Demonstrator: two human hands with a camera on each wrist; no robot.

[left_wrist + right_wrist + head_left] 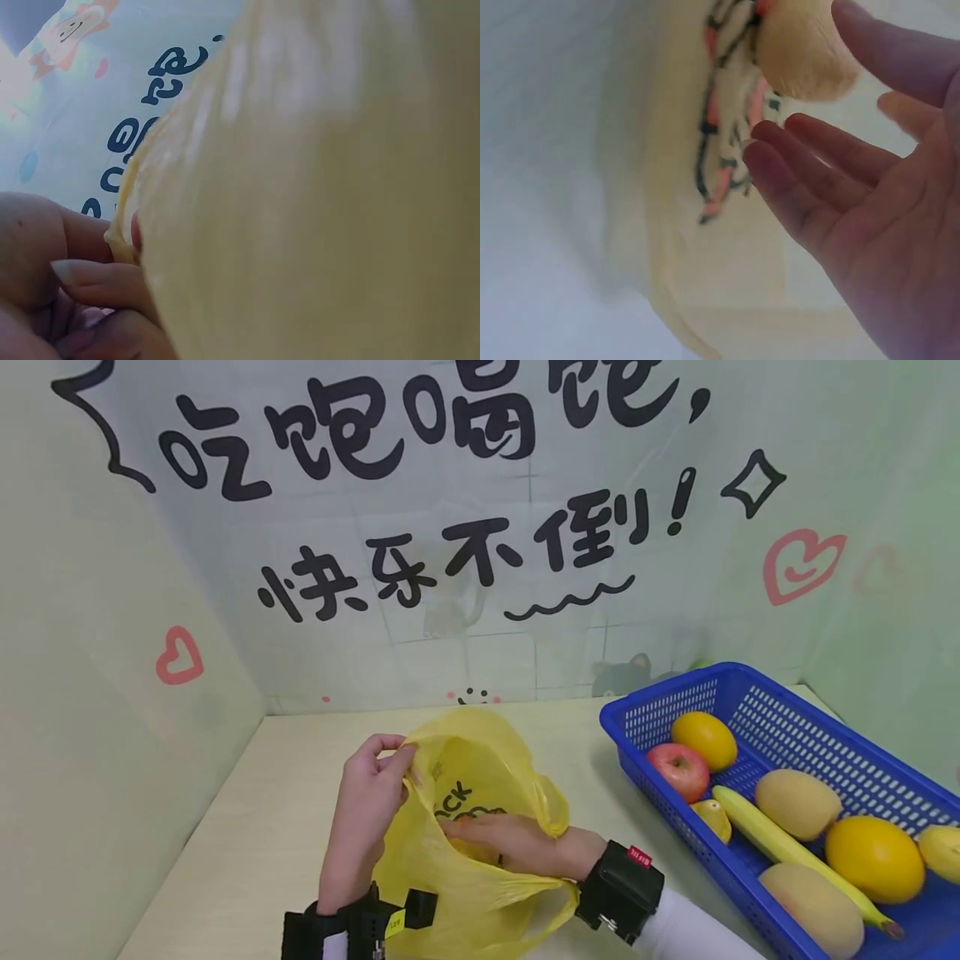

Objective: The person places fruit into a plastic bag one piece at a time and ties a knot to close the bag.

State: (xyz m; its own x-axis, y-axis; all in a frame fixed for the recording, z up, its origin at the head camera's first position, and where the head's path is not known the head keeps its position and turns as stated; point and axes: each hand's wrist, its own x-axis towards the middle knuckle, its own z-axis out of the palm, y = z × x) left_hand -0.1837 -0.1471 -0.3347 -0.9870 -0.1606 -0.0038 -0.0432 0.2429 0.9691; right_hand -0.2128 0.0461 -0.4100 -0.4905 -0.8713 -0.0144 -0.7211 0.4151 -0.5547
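A yellow plastic bag (pixel 450 902) with dark printed lettering stands with its mouth spread. At its left rim my left hand (pixel 372 793) pinches the plastic between thumb and fingers; in the left wrist view, the bag wall (pixel 300 195) fills most of the picture beside the fingers (pixel 105 289). Through the mouth reaches my right hand (pixel 510 843), its fingertips inside the bag. The right wrist view has that hand (pixel 870 180) with relaxed fingers spread apart. Just beyond its fingertips is a tan, rounded fruit (pixel 806 49) inside the bag, partly cut off by the frame.
On the right, a blue plastic basket (pixel 622 739) holds an apple (pixel 678 771), a banana (pixel 795 852), orange-yellow fruits (pixel 874 858) and tan rounded fruits (pixel 798 802). The pale tabletop (pixel 240 860) meets a printed backdrop (pixel 465 652) at the back.
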